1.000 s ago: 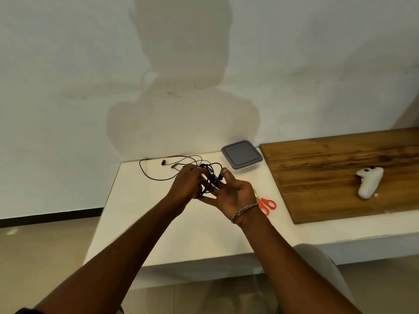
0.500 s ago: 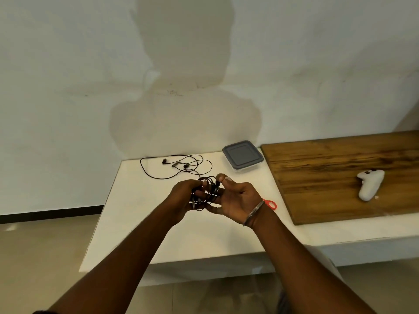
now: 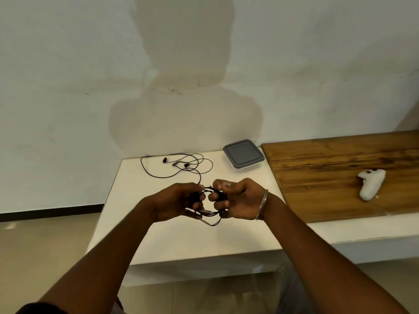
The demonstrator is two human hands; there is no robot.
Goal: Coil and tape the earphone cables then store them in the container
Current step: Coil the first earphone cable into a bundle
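Observation:
Above the white table (image 3: 181,241) both hands hold a coiled black earphone cable (image 3: 209,213) between them. My left hand (image 3: 175,201) pinches the coil's left side. My right hand (image 3: 238,199), with a metal bangle on its wrist, grips the right side. A loop of the coil hangs below the fingers. A second black earphone cable (image 3: 176,165) lies loose and uncoiled at the table's back, its earbuds showing. The plastic container (image 3: 243,155) with a grey lid shut on it stands at the back, right of that cable.
A wooden board (image 3: 328,177) covers the surface to the right, and a white game controller (image 3: 371,183) lies on it. The wall rises right behind the table. The table's front edge lies just below my forearms, with tiled floor underneath.
Both hands drew back toward me and lifted a little with the coil. The orange scissors seen beside my right wrist are now hidden behind it.

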